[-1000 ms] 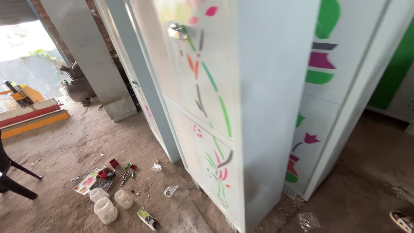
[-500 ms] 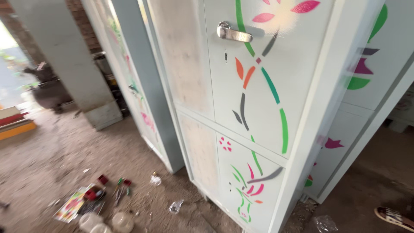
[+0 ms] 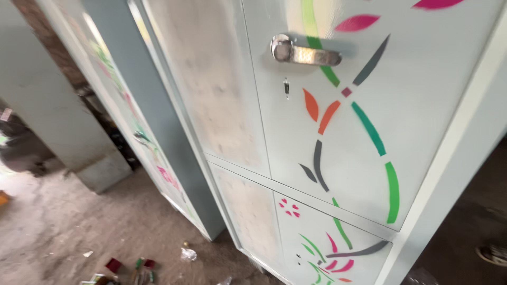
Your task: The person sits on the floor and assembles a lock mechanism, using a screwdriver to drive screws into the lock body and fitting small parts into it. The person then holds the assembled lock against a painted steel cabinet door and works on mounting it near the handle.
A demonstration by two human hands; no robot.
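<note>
Chrome handle (image 3: 305, 53) on white cabinet door (image 3: 369, 132), closer than before.

Both hands are out of view (arms too); only a shoe (image 3: 493, 254) shows, low at the right edge.

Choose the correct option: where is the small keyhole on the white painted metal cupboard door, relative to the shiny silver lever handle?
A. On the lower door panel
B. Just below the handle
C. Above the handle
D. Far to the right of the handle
B: the small dark keyhole sits just under the shiny silver lever handle on the upper panel of the white painted metal cupboard door.
</note>
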